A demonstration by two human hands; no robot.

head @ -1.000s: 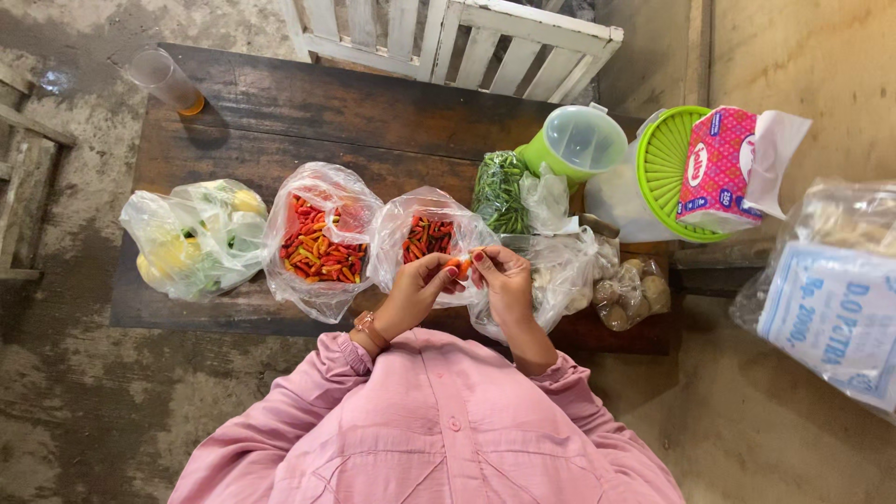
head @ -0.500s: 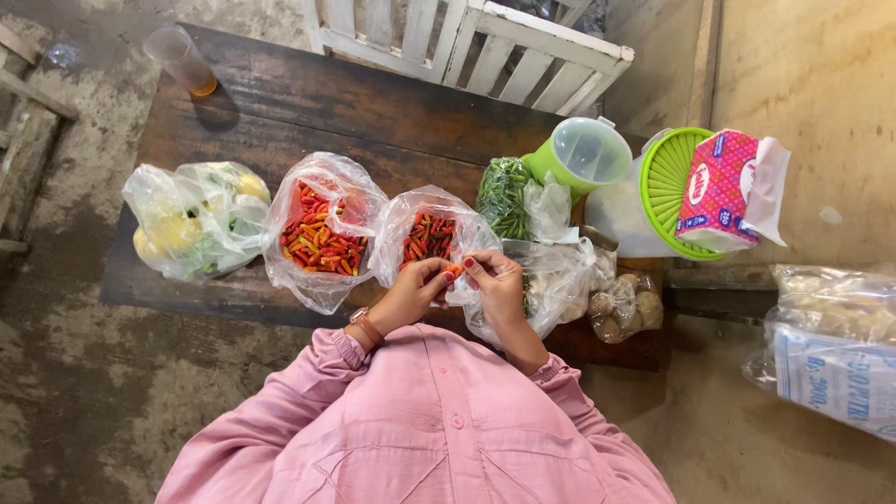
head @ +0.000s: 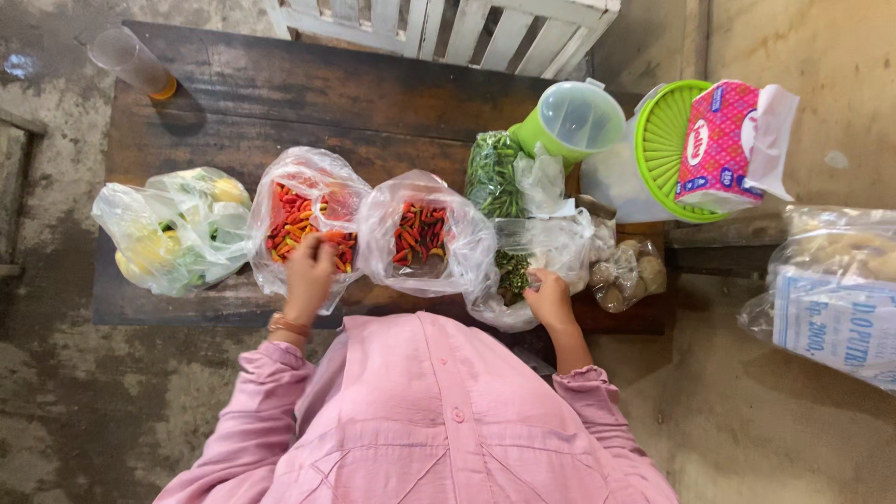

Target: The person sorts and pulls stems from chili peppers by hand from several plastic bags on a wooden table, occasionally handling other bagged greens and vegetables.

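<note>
— Where are the hands?

— I see the left hand point(head: 310, 271) resting on the bag of mixed red and orange chillies point(head: 308, 219), fingers curled at its open mouth; whether it grips a chilli I cannot tell. The right hand point(head: 551, 301) is loosely closed at the rim of the bag of green stems point(head: 527, 271), just beside it.

— How far along?

— I judge it midway: the middle bag of red chillies point(head: 422, 233) holds only a small heap, the left one is much fuller.

— Other containers?

— A bag of green chillies point(head: 492, 173), a bag of yellow fruit point(head: 173, 229), a green jug point(head: 571, 119), all on the wooden table point(head: 280, 103).
</note>
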